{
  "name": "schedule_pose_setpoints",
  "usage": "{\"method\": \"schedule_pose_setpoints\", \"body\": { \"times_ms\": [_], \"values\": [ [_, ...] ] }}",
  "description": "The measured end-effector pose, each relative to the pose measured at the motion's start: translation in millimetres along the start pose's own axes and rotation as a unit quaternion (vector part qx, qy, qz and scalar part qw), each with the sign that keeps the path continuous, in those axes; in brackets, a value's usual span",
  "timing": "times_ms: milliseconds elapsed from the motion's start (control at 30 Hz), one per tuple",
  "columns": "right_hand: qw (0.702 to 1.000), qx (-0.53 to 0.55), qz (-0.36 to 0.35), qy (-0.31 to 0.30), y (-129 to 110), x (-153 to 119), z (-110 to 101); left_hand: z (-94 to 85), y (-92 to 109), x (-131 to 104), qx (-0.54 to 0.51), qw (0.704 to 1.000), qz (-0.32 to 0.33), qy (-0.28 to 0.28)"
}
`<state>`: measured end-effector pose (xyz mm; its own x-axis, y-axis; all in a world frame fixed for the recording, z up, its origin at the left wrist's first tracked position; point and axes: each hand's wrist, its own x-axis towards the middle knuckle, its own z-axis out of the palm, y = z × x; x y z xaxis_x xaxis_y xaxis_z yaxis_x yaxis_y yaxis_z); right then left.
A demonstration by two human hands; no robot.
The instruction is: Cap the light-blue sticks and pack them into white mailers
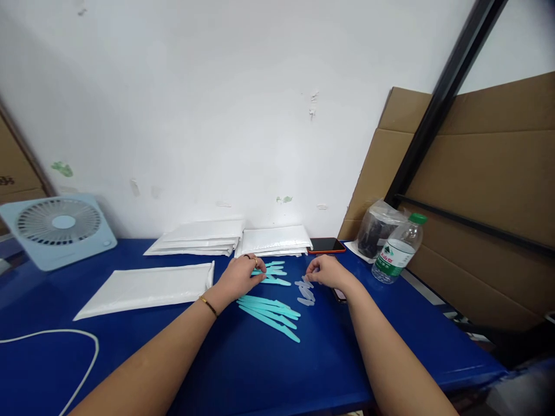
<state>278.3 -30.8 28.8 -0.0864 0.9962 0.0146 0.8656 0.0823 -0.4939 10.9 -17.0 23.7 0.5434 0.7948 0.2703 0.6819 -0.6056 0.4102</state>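
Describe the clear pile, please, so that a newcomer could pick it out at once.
On the blue table, find the right hand. Between it and the teal sticks lies the clear pile. Its pieces are short and translucent; the sticks are longer and opaque.

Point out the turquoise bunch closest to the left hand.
The farther bunch: the left hand hides its left end; the nearer bunch lies uncovered.

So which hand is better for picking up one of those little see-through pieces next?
Probably the right hand: it's right beside the see-through pieces. The left hand is farther away, over by the turquoise sticks.
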Motion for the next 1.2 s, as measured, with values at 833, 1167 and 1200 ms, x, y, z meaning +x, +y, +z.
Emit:
{"method": "schedule_pose_setpoints", "body": {
  "times_ms": [833,1167,1200],
  "values": [
    [0.993,0.05,-0.036,-0.098,13,8,19,10.2,-13,1,-0.136,0.989,-0.054,-0.032],
    [0.989,0.1,-0.079,-0.072,-1,4,20,10.7,-15,1,-0.138,0.988,-0.056,-0.029],
    [0.986,0.135,-0.081,-0.064,-4,4,20,10.7,-15,1,-0.138,0.988,-0.056,-0.028]
  ]
}}
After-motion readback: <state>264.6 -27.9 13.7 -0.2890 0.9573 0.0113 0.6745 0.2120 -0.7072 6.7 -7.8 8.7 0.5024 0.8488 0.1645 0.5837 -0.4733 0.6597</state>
